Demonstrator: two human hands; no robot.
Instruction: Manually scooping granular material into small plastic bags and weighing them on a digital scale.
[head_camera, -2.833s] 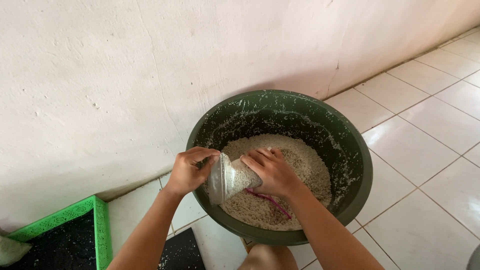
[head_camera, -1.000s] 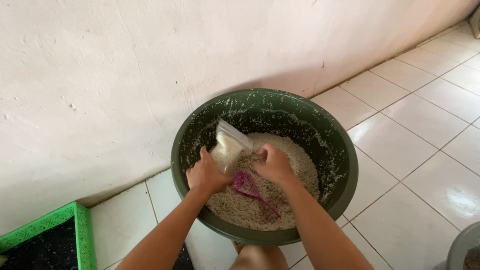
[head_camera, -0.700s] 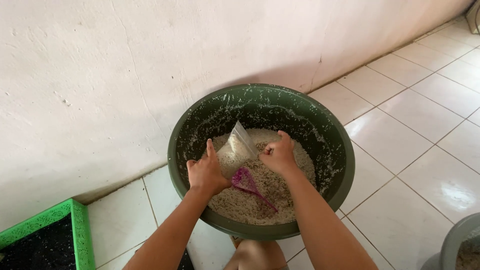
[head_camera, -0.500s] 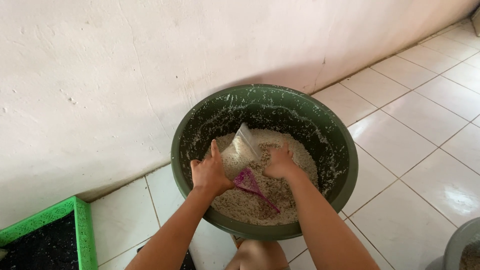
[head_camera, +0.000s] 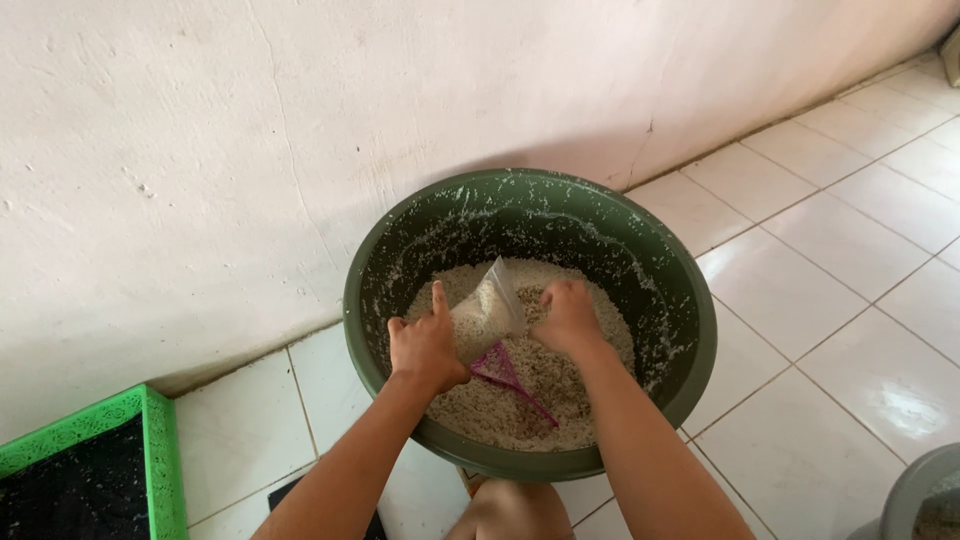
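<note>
Down on the tiled floor (head_camera: 800, 300) sits a big round green tub (head_camera: 690, 330), close to a pale wall (head_camera: 300, 120). White bits stick all over its inside wall. The bottom is filled with a light, grainy mix (head_camera: 500, 410).

Both hands are over the mix. The left hand (head_camera: 428, 345) is at about 9 o'clock in the tub. Its thumb points up and its fingers curl around the side of a small clear plastic bag (head_camera: 487, 310). The bag is partly full of the same pale grains and stands up with its pointy top corner toward 12 o'clock. It has no label that can be seen. The right hand (head_camera: 568, 317) is near the middle of the tub, closed like a fist, touching the bag's other side.

Just below the bag, at about 6 o'clock, a purple scoop (head_camera: 505, 375) lies on the grains, its thin handle pointing to 5 o'clock.

Far off at 8 o'clock is a bright green crate (head_camera: 150, 450) with dark stuff inside. A grey tub rim (head_camera: 915, 490) peeks in at 4 o'clock.
</note>
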